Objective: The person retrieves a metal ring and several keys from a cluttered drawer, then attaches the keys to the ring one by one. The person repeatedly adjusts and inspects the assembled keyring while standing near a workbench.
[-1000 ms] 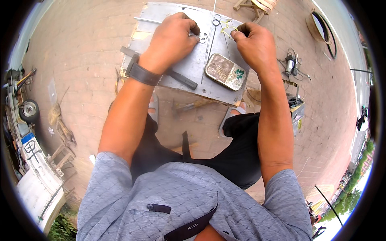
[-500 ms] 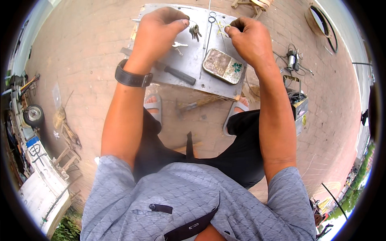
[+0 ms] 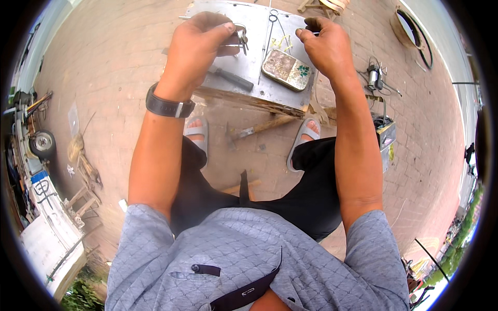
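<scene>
My left hand [image 3: 205, 39], over the left part of a grey-topped bench, is closed in a pinch on a small bunch of keys [image 3: 242, 39] that dangles beside the fingertips. At the bench's right edge is my right hand [image 3: 327, 44], thumb and fingertips pressed together; whatever they hold, if anything, cannot be made out. Between the hands lies a yellow-green strip [image 3: 280, 42], beside a shallow worn tin [image 3: 275, 72]. A hammer's dark handle [image 3: 236, 79] lies under my left hand, its head mostly hidden. Long-shafted scissors [image 3: 273, 17] and a thin rod lie at the bench's middle.
Below the bench a wooden-handled hammer [image 3: 264, 127] rests on the brick paving, between my sandalled feet. To the right are a small pump-like device [image 3: 373, 78] with cables, a toolbox [image 3: 385, 132] and a round basin [image 3: 407, 28]. A loaded cart [image 3: 52, 223] stands left.
The keys have swung up close against my left fingers. My right hand has shifted slightly right, away from the yellow-green strip, which now lies on the bench.
</scene>
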